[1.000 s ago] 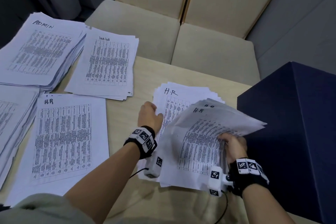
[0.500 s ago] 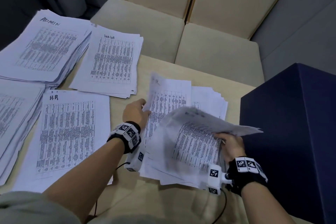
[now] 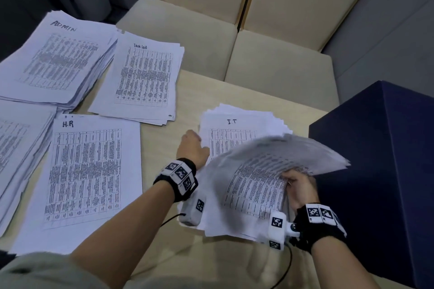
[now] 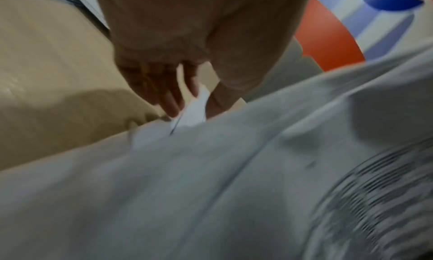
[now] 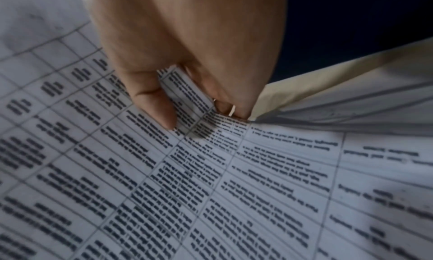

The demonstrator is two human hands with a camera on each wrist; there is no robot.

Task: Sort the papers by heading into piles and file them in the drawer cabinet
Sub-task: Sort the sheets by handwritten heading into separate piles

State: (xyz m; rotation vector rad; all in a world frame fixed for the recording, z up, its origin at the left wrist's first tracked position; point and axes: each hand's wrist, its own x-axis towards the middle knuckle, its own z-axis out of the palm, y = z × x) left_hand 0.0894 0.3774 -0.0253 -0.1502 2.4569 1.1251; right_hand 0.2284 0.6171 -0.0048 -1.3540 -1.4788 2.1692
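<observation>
On the wooden table (image 3: pixel 211 91) lies an unsorted stack whose top sheet (image 3: pixel 234 134) is headed "I.T". My left hand (image 3: pixel 192 145) is at its left edge; in the left wrist view the left hand (image 4: pixel 192 114) pinches a raised sheet corner (image 4: pixel 194 106) between fingers and thumb. My right hand (image 3: pixel 298 185) grips a thick bundle of printed sheets (image 3: pixel 270 171), bent up over the stack's right part. In the right wrist view the right hand (image 5: pixel 199 116) has its thumb on top of the bundle (image 5: pixel 211 190). Sorted piles lie left: "ADMIN" (image 3: pixel 51 58), "Task List" (image 3: pixel 145 77), "H.R" (image 3: pixel 89 171).
A further pile (image 3: pixel 18 148) runs off the left edge. A dark blue cabinet (image 3: pixel 380 171) stands close on the right, next to the lifted bundle. Two beige chairs (image 3: pixel 277 65) sit beyond the table's far edge. Bare table shows between the piles and the stack.
The "H.R" sheet that topped the flat stack was lifted by my left hand and is gone from it; an "I.T" sheet now tops it. My left hand is back at the stack's edge.
</observation>
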